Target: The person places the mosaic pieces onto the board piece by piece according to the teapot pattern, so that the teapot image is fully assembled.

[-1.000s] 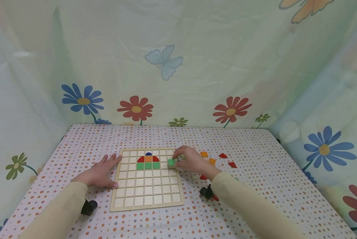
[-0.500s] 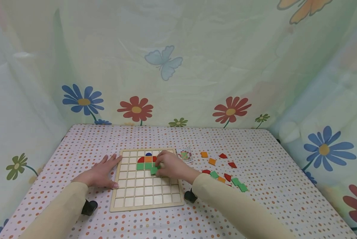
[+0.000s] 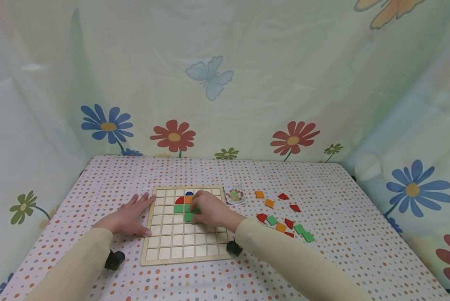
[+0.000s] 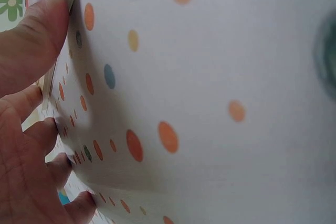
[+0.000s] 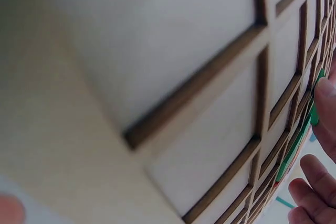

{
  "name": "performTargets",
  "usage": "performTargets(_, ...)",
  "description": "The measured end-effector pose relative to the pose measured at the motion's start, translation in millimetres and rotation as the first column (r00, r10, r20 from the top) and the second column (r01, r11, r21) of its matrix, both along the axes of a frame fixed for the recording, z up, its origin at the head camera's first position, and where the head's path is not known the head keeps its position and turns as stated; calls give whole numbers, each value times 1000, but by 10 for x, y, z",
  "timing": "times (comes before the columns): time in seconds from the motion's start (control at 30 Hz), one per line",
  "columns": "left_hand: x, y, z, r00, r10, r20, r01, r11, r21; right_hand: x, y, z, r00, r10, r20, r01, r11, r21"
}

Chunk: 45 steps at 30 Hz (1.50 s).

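Observation:
A wooden grid board (image 3: 183, 262) lies on the table. My right hand (image 3: 213, 212) is over its upper middle, pinching a green square tile (image 3: 188, 217) at a cell just below a row of green tiles (image 3: 178, 208). In the right wrist view the thumb is against the green tile (image 5: 315, 115). Above that row sit an orange square (image 3: 188, 199), a red quarter-round piece (image 3: 180, 200) and a blue half-round piece (image 3: 189, 193); the right hand hides cells beside them. My left hand (image 3: 127, 217) rests with spread fingers at the board's left edge, its thumb (image 4: 39, 38) touching the rim.
A small picture card (image 3: 234, 195) lies by the board's upper right corner. Farther right are loose orange squares (image 3: 269, 203), red quarter-round pieces (image 3: 295, 208) and green squares (image 3: 308, 237). A dotted cloth (image 3: 345, 234) covers the table, and printed curtains (image 3: 247, 83) stand around it.
My right hand has carried the green tile left from the board's right side to the cell under the green row, uncovering the picture card and loose pieces. The left hand has stayed in place.

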State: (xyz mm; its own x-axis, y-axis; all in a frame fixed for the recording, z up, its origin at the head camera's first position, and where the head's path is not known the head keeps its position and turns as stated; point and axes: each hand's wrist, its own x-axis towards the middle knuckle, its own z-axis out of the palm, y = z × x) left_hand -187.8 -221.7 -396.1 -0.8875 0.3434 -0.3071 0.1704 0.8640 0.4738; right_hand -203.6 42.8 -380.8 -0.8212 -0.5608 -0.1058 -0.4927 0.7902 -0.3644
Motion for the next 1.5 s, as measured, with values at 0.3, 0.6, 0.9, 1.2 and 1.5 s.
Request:
performTargets(0.3, 1, 6, 18, 1000, -3, 6, 3, 1000, 0, 13, -6, 1, 1000, 27, -5, -27, 1000, 14)
performTargets(0.6, -2, 6, 1, 1000, -4, -1, 4, 1000, -4, 1, -6, -1, 999, 49, -7, -49, 999, 11)
performTargets(0.9, -2, 3, 10, 1000, -11, -5, 11, 1000, -8, 7, -10, -1, 998, 51, -21, -51, 999, -5)
performTargets(1.2, 1, 2, 3, 1000, -10, -1, 10, 1000, -5, 10, 17, 18, 999, 46, -2, -46, 999, -19)
performTargets(1.5, 8, 7, 20, 1000, -8, -3, 8, 1000, -8, -25, 309, 219, 997, -40, 65, 48, 991, -126)
